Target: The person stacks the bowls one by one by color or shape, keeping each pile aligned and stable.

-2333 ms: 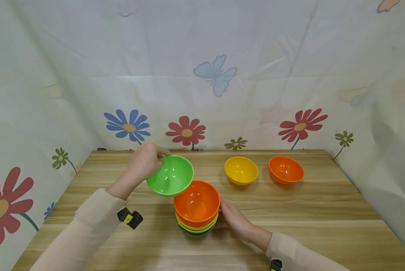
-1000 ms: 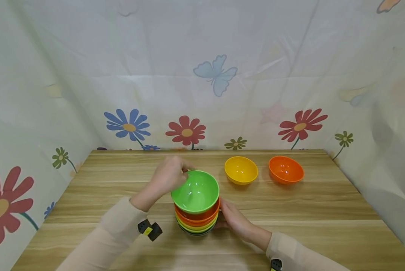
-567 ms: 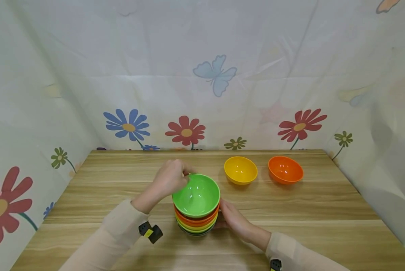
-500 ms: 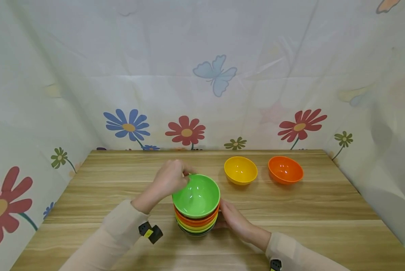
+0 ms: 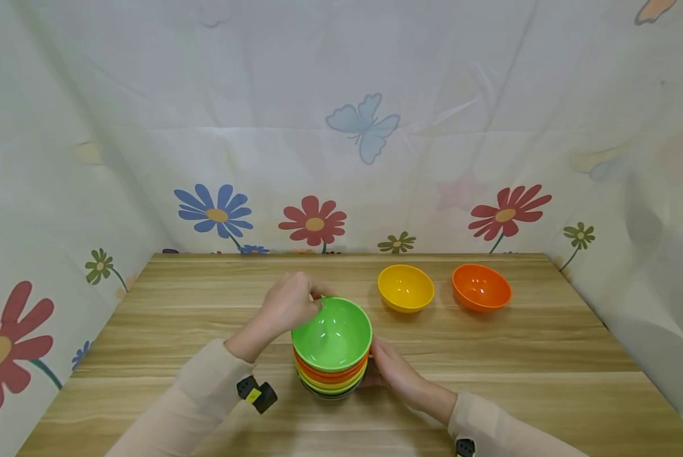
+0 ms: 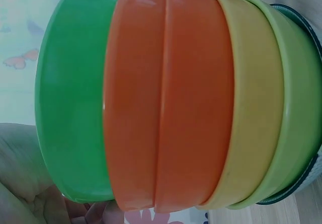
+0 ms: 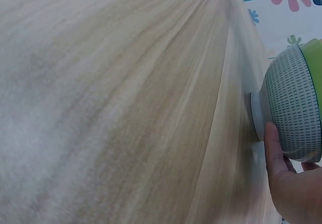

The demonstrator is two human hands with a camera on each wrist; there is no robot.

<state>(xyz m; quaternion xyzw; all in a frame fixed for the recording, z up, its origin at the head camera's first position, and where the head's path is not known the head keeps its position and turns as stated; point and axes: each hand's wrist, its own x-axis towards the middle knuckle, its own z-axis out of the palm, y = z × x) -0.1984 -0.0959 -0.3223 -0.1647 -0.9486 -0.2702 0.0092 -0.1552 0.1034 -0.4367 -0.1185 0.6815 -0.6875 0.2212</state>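
Note:
At the front centre of the table is a stack of nested bowls (image 5: 331,382). In the left wrist view, two orange bowls (image 6: 196,103) lie above a yellow bowl (image 6: 256,103), a light green one (image 6: 299,108) and a dark-rimmed bowl. My left hand (image 5: 291,301) pinches the left back rim of the green bowl (image 5: 336,336), which sits in the top orange bowl. My right hand (image 5: 401,374) holds the stack's right side low down. In the right wrist view its thumb and fingers lie against the patterned white bottom bowl (image 7: 292,103), by its foot.
A yellow bowl (image 5: 405,289) and an orange bowl (image 5: 481,288) stand apart at the back right of the wooden table (image 5: 547,355). Behind the table's back edge hangs a flower-printed curtain (image 5: 433,158).
My left hand has brought the green bowl rightward over the stack and lowered it into the top orange bowl, the last part slowly. My right hand has stayed at the stack's side.

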